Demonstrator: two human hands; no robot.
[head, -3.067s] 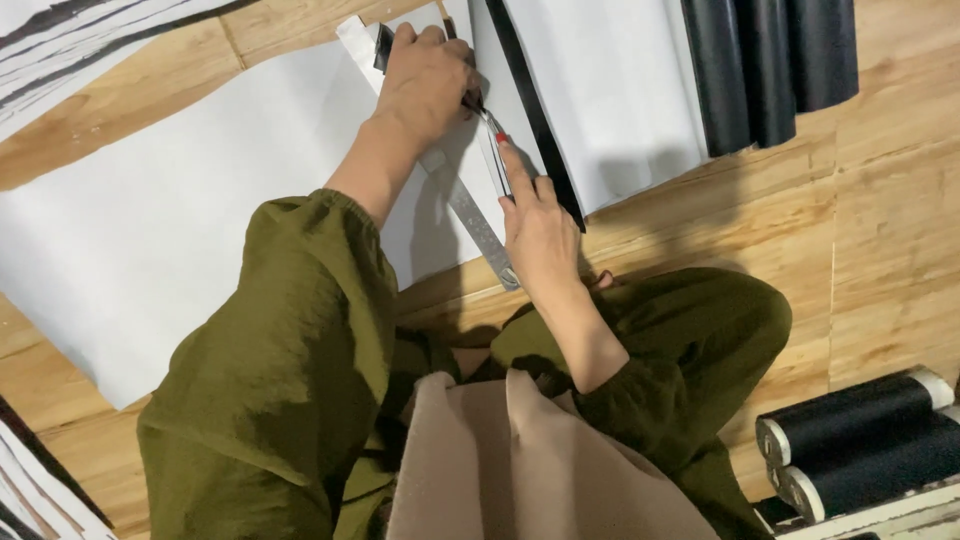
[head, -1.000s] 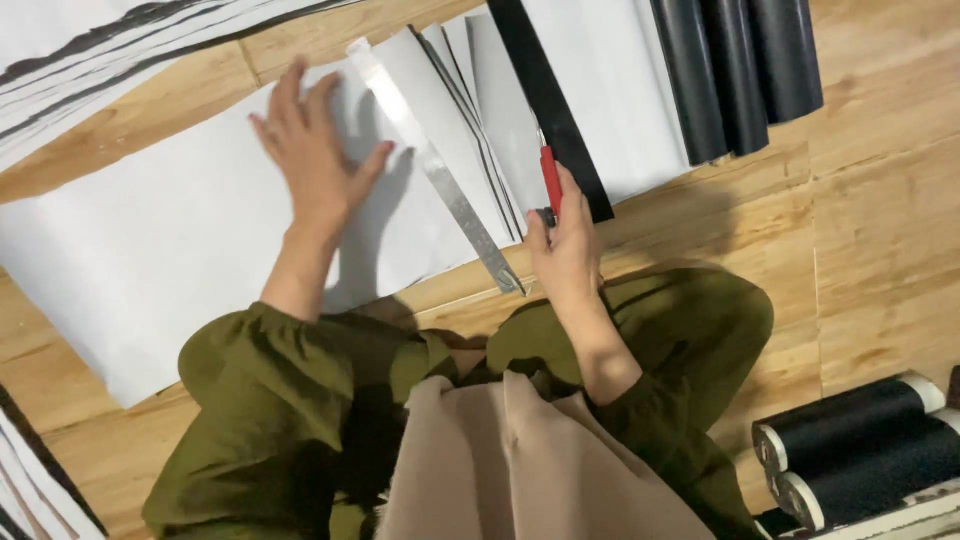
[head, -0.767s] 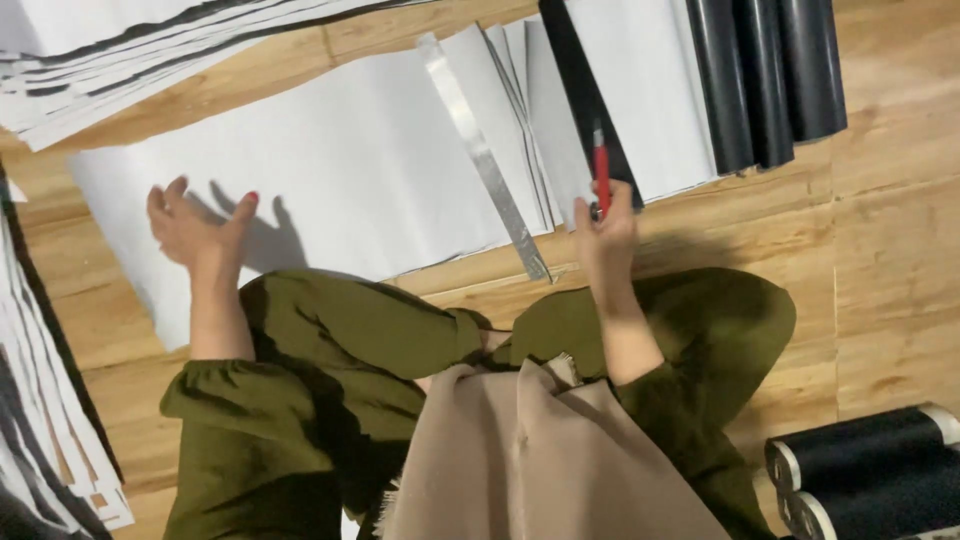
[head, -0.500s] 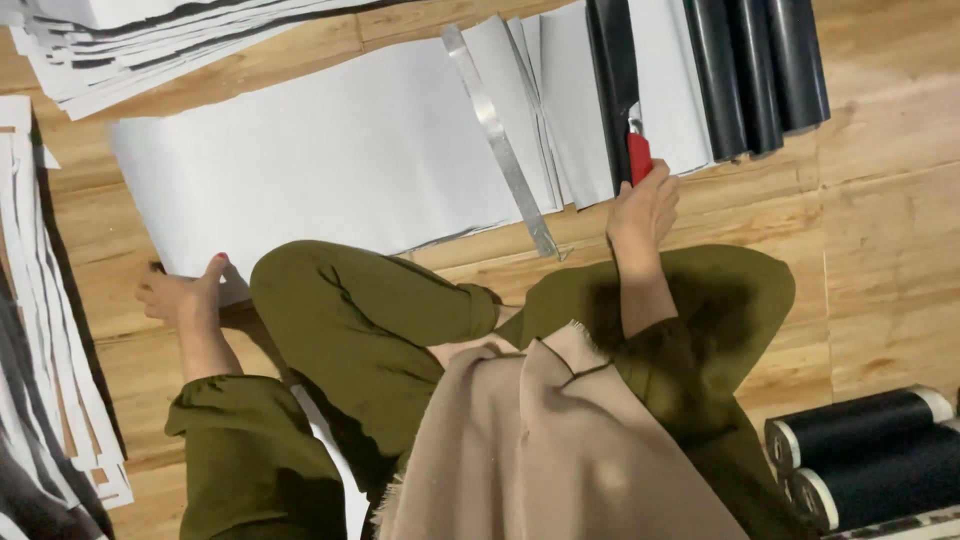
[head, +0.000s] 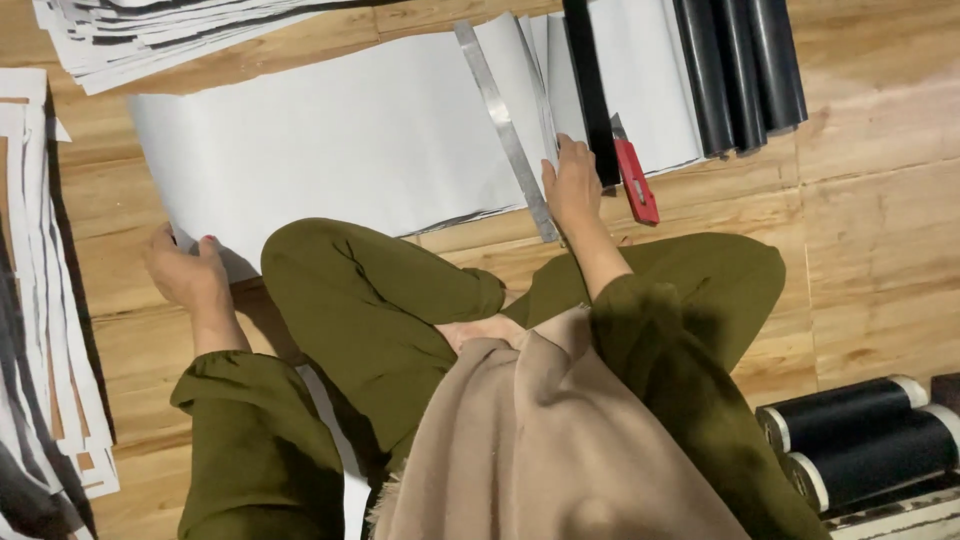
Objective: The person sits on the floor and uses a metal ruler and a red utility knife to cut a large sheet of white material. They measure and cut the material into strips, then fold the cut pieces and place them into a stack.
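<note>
White paper sheet [head: 340, 140] lies flat on wooden floor [head: 880, 230], spread wide in front of seated person in olive-green clothes. Left hand [head: 185, 268] at sheet's lower-left corner, fingers curled onto the edge; whether it pinches the corner or just presses it, cannot tell. Right hand [head: 572, 185] lies palm down, fingers loose, on the sheet's right end, holding nothing, just beside lower end of metal ruler [head: 505, 125]. Ruler lies at a slant across the sheet, top end near the far edge, bottom end overhanging the near edge onto the floor. Red utility knife [head: 634, 172] rests on floor and paper edge just right of right hand, not touched. More white sheets [head: 640, 80] sit under and right of the ruler, with a long black strip [head: 590, 90] across them. Dark rolls [head: 740, 70] lie side by side at top right. Stack of cut sheets [head: 170, 35] at top left, another pile [head: 45, 300] along left edge. Two black rolls with white ends [head: 860, 440] at bottom right. Beige shawl [head: 540, 440] covers person's lap.
</note>
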